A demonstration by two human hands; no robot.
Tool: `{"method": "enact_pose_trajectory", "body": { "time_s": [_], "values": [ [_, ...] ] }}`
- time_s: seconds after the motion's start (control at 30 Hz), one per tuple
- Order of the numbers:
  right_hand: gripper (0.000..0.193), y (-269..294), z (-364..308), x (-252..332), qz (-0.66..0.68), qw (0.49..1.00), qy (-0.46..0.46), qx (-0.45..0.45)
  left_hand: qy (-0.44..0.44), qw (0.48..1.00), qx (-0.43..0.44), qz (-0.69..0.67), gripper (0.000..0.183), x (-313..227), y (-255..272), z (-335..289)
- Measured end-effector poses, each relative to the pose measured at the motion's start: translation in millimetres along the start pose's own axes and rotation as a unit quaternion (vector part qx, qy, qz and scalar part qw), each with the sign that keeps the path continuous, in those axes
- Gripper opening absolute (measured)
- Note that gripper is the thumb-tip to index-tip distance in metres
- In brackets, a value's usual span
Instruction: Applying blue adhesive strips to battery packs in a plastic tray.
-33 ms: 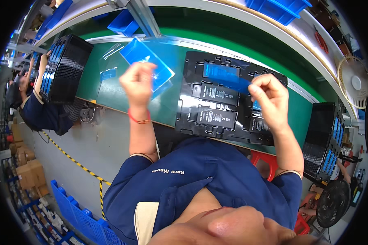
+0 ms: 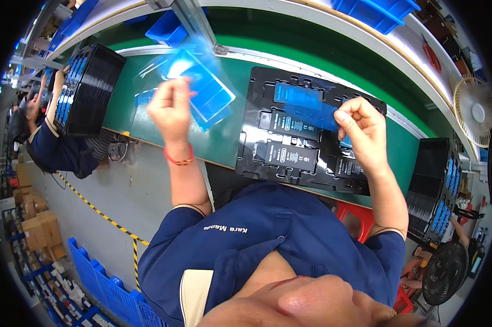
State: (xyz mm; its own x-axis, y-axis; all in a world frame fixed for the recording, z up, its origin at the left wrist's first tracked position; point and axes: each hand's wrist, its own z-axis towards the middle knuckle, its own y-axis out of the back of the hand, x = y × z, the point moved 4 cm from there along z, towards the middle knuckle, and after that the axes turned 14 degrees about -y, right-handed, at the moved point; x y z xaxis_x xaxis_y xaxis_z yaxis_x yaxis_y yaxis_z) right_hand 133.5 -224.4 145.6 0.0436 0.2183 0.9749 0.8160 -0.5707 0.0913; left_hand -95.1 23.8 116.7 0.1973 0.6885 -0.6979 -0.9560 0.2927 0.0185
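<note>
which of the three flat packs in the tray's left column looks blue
The top pack: its face shows blue, while the middle pack and bottom pack look mostly black with white print.

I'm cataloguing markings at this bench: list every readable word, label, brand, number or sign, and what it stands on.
I describe lettering without copying it.
Flat black packs in the black tray: white lettering and small symbols; the finest print is too small to read.
Navy shirt: pale lettering on the chest.
</note>
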Motion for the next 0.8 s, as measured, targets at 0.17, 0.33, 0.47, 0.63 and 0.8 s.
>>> {"method": "enact_pose_trajectory", "body": {
  "time_s": [0.17,0.33,0.47,0.63,0.8],
  "values": [
    [0.016,-9,17,-32,-0.026,0.990,-0.128,0.049,-0.133,0.959,-0.129,0.214,0.025,-23,34,21],
    [0.016,-16,25,-43,-0.031,0.986,-0.159,0.046,-0.194,0.927,0.097,0.306,0.031,-29,-24,-10],
    [0.018,-19,24,-41,-0.058,0.983,-0.170,0.040,-0.141,0.952,0.173,0.209,0.024,-31,-72,-43],
    [0.020,-18,25,-42,-0.070,0.982,-0.168,0.044,-0.117,0.952,0.240,0.147,0.026,-26,-97,-56],
    [0.016,-18,26,-41,-0.080,0.981,-0.173,0.036,-0.099,0.948,0.264,0.148,0.028,-21,-99,-61]
  ]
}}
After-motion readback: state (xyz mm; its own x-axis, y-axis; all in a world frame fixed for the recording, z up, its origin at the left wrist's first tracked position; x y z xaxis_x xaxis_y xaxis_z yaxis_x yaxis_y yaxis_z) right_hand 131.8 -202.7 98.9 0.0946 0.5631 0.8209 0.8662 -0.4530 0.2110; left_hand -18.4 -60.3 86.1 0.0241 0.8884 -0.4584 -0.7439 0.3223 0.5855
